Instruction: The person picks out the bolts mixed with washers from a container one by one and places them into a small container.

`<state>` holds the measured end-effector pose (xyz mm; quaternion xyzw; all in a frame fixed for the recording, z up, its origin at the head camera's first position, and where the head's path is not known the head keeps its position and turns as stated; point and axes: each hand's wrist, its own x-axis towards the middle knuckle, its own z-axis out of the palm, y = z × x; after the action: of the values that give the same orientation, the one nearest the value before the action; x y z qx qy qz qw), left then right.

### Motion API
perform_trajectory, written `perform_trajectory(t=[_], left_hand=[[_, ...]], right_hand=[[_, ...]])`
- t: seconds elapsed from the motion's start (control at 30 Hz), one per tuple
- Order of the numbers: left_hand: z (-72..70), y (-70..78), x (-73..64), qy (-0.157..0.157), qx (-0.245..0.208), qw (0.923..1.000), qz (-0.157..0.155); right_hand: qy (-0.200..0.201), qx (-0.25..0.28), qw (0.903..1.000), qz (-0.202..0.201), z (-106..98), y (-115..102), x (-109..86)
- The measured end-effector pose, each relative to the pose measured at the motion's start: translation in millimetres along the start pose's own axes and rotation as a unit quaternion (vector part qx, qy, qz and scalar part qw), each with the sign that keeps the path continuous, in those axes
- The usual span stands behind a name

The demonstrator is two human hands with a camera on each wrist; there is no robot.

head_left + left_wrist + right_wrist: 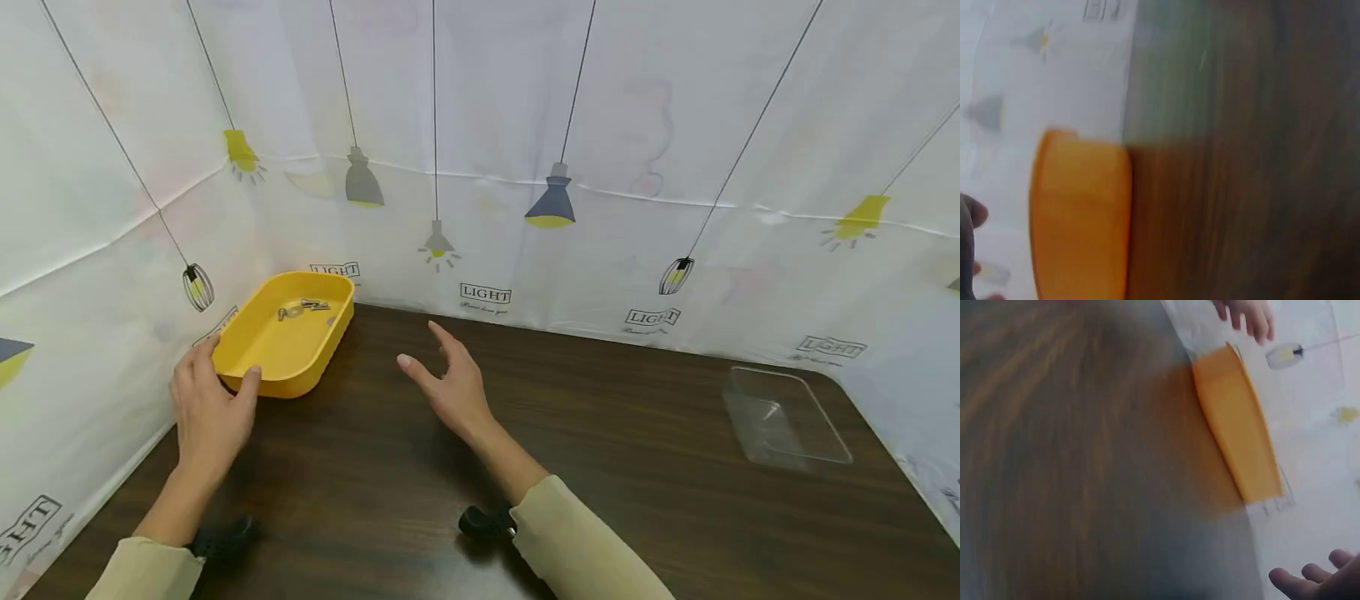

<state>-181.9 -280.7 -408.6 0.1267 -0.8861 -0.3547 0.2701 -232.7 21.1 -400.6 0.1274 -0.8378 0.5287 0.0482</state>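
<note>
A yellow plastic tray (281, 350) stands at the back left of the table. Several small metal pieces (306, 307), too small to tell apart, lie in its far half. My left hand (212, 408) is at the tray's near left corner, fingers and thumb spread. In the right wrist view a gap shows between that hand (1249, 315) and the tray (1235, 419). My right hand (457, 392) hovers over the table to the right of the tray, thumb and fingers apart, holding nothing. Both wrist views are blurred.
A clear plastic container (787, 417) sits on the right side of the dark wooden table (585, 417). White curtains (480, 100) printed with lamps enclose the table at the back and sides, close behind the tray.
</note>
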Motion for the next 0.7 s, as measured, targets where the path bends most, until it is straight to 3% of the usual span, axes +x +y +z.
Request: perform_trajectory(t=[0.1, 0.23, 0.43, 0.7], left_hand=[[-2.8, -11.4, 10.4, 0.0, 0.004, 0.9997, -0.026], [-6.4, -22.9, 27.1, -0.03, 0.005, 0.9972, -0.069], [-2.9, -41.3, 40.0, -0.08, -0.081, 0.984, -0.137], [11.8, -53.6, 39.9, -0.118, -0.193, 0.9653, -0.131]], right_hand=[[-0.018, 0.03, 0.9992, 0.02, 20.0, -3.3, 0.9], [-0.036, 0.057, 0.9968, 0.042, 40.0, -4.0, 3.2], [-0.062, 0.11, 0.991, 0.045, 60.4, 1.1, 5.9], [-0.053, 0.169, 0.9834, 0.038, 88.8, 6.6, 11.0]])
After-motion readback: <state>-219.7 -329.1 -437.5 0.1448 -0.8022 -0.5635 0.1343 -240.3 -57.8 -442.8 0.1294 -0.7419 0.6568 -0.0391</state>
